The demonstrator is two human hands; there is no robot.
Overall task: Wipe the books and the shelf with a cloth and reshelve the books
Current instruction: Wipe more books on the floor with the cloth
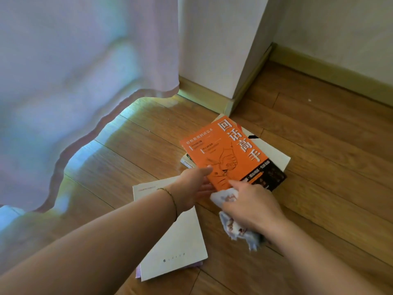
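Observation:
An orange book (225,152) with white characters tops a small stack on the wooden floor, over a white book (276,155) and darker ones. My left hand (191,186) grips its near left edge, thumb on the cover and fingers underneath. My right hand (251,205) holds a crumpled white patterned cloth (236,228) against the book's near corner. A second stack with a white book (178,245) on top lies under my left forearm. No shelf is in view.
A pale lilac curtain (74,81) hangs at the left, its hem just above the floor. A white wall corner (223,50) with a wooden skirting board (331,69) stands behind the stack. Bare floorboards (329,167) extend to the right.

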